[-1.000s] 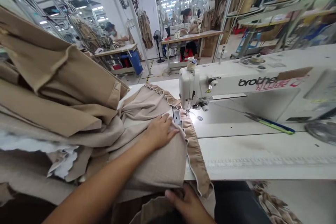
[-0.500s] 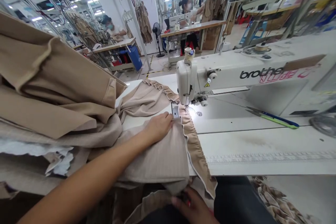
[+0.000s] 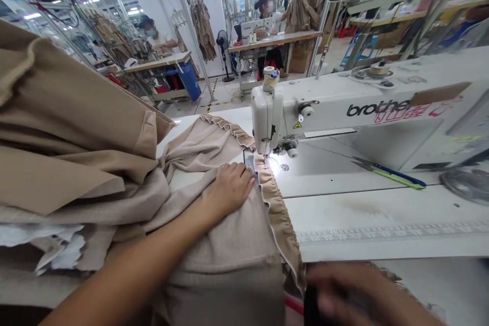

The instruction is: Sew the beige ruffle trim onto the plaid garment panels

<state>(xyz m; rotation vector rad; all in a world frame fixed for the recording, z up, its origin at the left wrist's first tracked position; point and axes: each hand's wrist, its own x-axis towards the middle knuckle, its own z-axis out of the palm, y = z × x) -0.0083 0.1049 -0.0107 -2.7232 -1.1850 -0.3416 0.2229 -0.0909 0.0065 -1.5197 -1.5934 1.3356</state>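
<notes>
My left hand (image 3: pixel 232 187) lies on the beige fabric (image 3: pixel 229 239), its fingers laid over the cloth just left of the sewing machine's needle area. A gathered ruffle strip (image 3: pixel 275 198) with a pale edge runs along the fabric's right side and passes under the presser foot (image 3: pixel 266 156) of the white sewing machine (image 3: pixel 344 102). Below the table's front edge, my right hand (image 3: pixel 344 290) is smeared by motion near the lower end of the ruffle. Whether its fingers hold any cloth cannot be made out.
Thread snips (image 3: pixel 397 174) with blue and green handles lie right of the needle. A pile of brown garments (image 3: pixel 87 112) covers the left of the table. A printed ruler tape (image 3: pixel 382 229) runs along the front. Two people work at machines behind, near a fan (image 3: pixel 224 53).
My right hand has moved right and up from the hanging cloth below the table edge. The front fabric hangs lower and flatter. My left hand stays on the fabric, and the view has shifted slightly.
</notes>
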